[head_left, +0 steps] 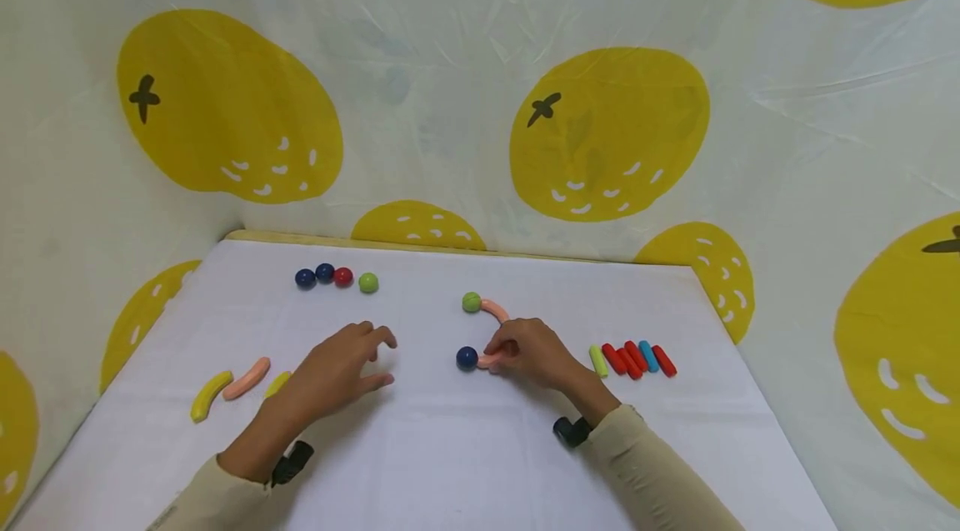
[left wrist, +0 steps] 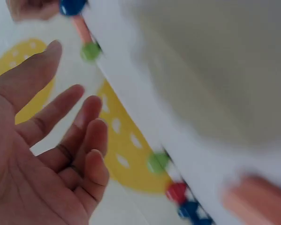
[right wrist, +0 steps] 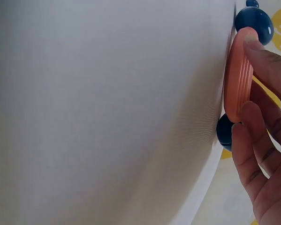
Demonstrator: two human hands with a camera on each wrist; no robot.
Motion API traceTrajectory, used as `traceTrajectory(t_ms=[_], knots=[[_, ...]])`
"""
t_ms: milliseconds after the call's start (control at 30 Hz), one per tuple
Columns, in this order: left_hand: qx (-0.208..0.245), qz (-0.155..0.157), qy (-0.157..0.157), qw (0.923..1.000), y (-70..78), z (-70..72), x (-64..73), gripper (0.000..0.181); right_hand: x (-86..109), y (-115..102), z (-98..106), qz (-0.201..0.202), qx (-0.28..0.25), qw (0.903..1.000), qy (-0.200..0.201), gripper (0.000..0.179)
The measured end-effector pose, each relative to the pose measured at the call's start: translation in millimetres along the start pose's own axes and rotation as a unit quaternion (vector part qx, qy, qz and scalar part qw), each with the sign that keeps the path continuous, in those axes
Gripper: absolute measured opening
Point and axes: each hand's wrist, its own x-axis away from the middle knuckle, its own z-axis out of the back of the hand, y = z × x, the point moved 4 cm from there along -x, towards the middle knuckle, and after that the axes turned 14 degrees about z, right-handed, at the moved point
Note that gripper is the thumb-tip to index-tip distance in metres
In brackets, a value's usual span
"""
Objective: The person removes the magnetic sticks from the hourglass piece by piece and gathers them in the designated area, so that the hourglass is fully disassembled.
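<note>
My right hand (head_left: 532,352) pinches a pink curved stick (right wrist: 239,75) at the table, thumb on one end and fingertips at the other. A dark blue ball (head_left: 467,358) sits against the stick's left end. In the right wrist view another dark blue ball (right wrist: 224,132) shows at its other end, partly behind the fingers. Just beyond, a green ball (head_left: 471,302) touches a second pink curved stick (head_left: 495,310), whose far end the right hand partly hides. My left hand (head_left: 341,368) hovers over the table to the left, fingers loosely bent, holding nothing.
Two blue balls, a red ball (head_left: 342,277) and a green ball (head_left: 368,283) line the back left. Yellow curved sticks (head_left: 211,396) and a pink one (head_left: 247,379) lie left, one partly behind the left arm. Several short coloured rods (head_left: 632,358) lie right. A patterned cloth hangs behind.
</note>
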Motion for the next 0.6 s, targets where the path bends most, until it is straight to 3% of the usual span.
traceTrajectory(t_ms=[133,300,467,600], knots=[[0.026,-0.034,0.003,0.9991,33.3,-14.4,-16.8,0.046,1.3,-2.1,-0.7,0.002,0.010,0.9999,-0.003,0.020],[0.048,-0.088,0.005,0.9950,64.1,-32.7,-37.9,0.046,1.4,-3.0,-1.1,-0.002,0.011,0.9999,-0.004,0.020],[0.015,-0.125,-0.017,0.9919,82.8,-55.3,-56.8,0.041,0.5,-5.6,-2.0,0.022,0.010,0.9996,0.012,0.019],[-0.002,-0.148,0.007,0.9889,92.1,-64.3,-61.7,0.028,1.1,-5.2,-3.1,0.040,0.024,0.9987,0.020,0.017]])
